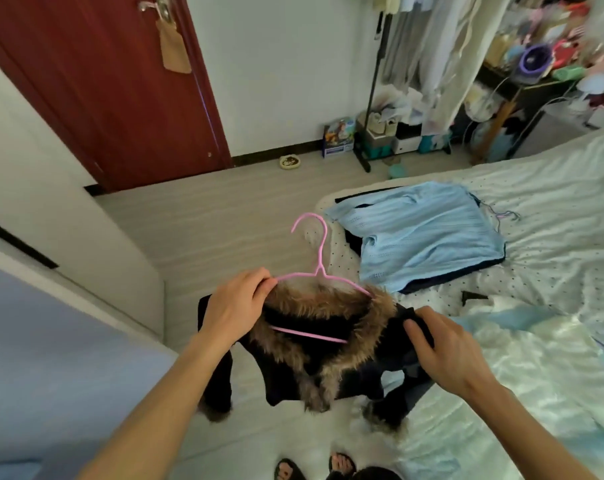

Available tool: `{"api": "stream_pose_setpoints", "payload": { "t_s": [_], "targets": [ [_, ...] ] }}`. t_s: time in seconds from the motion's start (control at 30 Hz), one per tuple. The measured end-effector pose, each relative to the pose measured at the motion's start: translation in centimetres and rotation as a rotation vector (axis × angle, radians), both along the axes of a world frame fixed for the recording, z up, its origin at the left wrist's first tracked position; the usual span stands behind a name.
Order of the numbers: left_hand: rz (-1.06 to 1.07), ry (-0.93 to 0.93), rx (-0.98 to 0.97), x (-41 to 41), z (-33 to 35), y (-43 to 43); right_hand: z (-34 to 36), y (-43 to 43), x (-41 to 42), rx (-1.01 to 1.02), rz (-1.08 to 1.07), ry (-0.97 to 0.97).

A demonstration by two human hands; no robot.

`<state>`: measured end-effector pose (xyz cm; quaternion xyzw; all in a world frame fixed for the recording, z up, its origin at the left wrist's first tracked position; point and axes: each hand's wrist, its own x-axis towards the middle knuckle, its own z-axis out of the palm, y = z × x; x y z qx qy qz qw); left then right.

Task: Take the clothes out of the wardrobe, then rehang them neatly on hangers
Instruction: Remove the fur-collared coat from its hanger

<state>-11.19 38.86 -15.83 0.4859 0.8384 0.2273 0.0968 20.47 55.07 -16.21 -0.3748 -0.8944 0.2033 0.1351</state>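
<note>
**Holding a black jacket on a pink hanger**

The left hand (236,306) pinches one end of the pink hanger (317,268) at the fur collar, fingers curled together. The right hand (446,351) grips the other shoulder of the black jacket (328,372), thumb on top. The jacket hangs in the air at the edge of the bed (543,344). Farther off, a light blue top (428,233) lies flat on the bed. Beyond it stand a red door (96,88) and a clothes rack (432,46).

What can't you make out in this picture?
Head view only:
- Hanger: one end is buried in fur on the coat.
- Dark clothes: mostly covered by the blue top.
- Shelf clutter: blurred, too small.
- Feet: cut off by the bottom edge.
</note>
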Motion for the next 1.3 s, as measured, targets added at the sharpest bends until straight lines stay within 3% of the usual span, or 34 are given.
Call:
{"api": "stream_pose_setpoints", "payload": {
  "t_s": [0.33,0.5,0.6,0.87,0.97,1.1,1.2,1.3],
  "targets": [
    [-0.248,0.209,0.272,-3.9,2.9,13.1,0.9,2.5,-2.2,-0.055,-0.412,0.137],
    [-0.288,0.317,0.339,-6.6,2.2,19.9,0.9,6.5,-4.7,-0.104,-0.481,0.152],
    [-0.291,0.281,0.362,-8.2,2.6,24.1,1.4,9.8,-6.6,-0.197,-0.5,0.185],
    [-0.344,0.331,0.315,-13.5,6.2,35.9,2.8,19.2,-12.7,-0.362,-0.602,0.381],
    [-0.279,0.275,0.323,-14.2,7.2,38.8,3.3,21.3,-15.9,-0.384,-0.629,0.446],
    [-0.156,0.055,0.34,-14.2,8.8,42.2,4.0,23.0,-22.8,-0.409,-0.651,0.517],
    [-0.261,-0.19,0.193,-14.8,11.2,44.9,5.2,24.6,-29.2,-0.361,-0.706,0.569],
    [-0.341,-0.262,0.154,-16.8,13.9,48.0,6.7,26.2,-35.2,-0.335,-0.674,0.695]
  ]
}}
